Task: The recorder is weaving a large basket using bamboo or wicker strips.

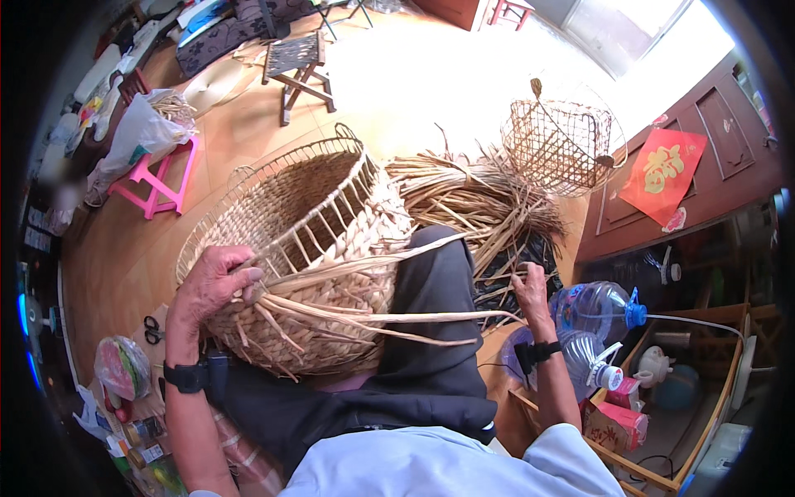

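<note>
A large woven straw basket [323,327] leans tilted against my legs, its mouth facing up and away. Along its rim stands a row of open loops. My left hand [217,286] is closed on the near-left rim, thumb and fingers pinching it where several loose straw strands come together. Those long strands [389,317] fan out to the right across the basket's side and my knee. Off to the right, my right hand [532,294] is raised with curled fingers, at the far end of one long strand. The grip inside its fingers is partly hidden.
Beyond my knee lies a bundle of dry straw [464,186], with an open wire basket [559,145] behind it. Plastic bottles [600,311] stand close to my right forearm. Scissors [152,330] lie on the left; a pink stool [161,186] and folding stool [298,70] stand farther off.
</note>
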The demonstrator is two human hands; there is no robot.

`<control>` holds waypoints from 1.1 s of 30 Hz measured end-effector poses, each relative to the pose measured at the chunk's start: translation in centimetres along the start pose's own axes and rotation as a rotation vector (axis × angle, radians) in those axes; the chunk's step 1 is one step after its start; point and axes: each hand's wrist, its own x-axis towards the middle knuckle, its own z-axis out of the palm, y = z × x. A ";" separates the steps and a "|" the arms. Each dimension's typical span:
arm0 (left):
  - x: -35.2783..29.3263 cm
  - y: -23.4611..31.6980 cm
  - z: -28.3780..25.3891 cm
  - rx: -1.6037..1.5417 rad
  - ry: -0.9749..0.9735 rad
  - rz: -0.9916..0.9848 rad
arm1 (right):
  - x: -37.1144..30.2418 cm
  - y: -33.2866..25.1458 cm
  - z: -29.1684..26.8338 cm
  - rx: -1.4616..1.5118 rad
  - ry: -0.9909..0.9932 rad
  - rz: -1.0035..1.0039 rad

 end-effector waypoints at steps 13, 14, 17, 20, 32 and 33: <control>1.9 -0.3 0.7 -0.131 0.196 -0.224 | -2.5 11.0 14.8 0.087 -0.447 0.292; 2.0 -0.4 0.6 -0.125 0.189 -0.228 | -2.3 11.6 16.2 0.091 -0.451 0.300; 1.9 -0.2 0.6 -0.146 0.188 -0.274 | -1.7 10.9 19.6 0.239 -0.443 0.355; 1.7 -0.2 0.3 -0.111 0.186 -0.243 | -1.0 9.9 21.2 0.036 -0.547 0.247; 2.1 0.8 0.8 -0.166 0.198 -0.256 | -2.2 10.4 19.5 -0.037 -0.324 -0.040; 2.2 0.9 0.7 -0.173 0.181 -0.273 | -2.1 10.3 19.0 -0.035 -0.328 -0.041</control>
